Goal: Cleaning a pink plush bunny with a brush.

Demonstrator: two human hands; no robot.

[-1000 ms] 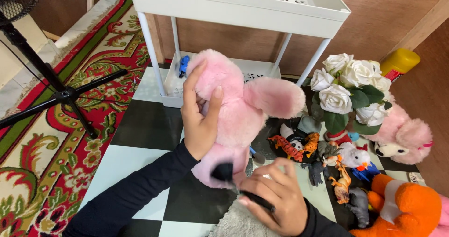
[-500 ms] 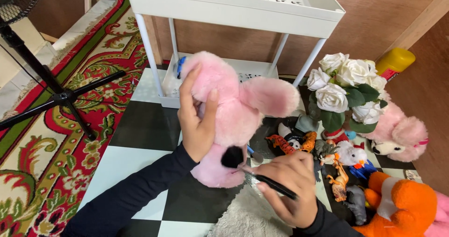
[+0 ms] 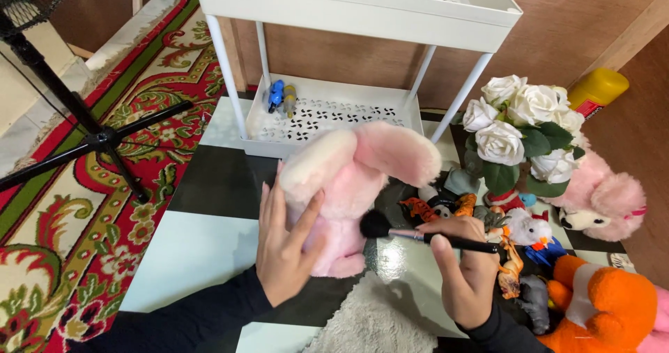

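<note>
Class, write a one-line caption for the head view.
Left hand steadies a pink plush toy; right hand holds a black brush.

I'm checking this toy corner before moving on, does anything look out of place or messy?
Small toy animals lie jumbled on the checkered floor beside the white roses, some tipped over. A yellow bottle lies on its side by the wall. Nothing looks damaged.

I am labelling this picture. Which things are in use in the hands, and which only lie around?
In use:
left hand steadying pink plush toy
right hand holding black brush

Lying around:
white roses
orange plush
small animal figures
white shelf cart
yellow can
</note>
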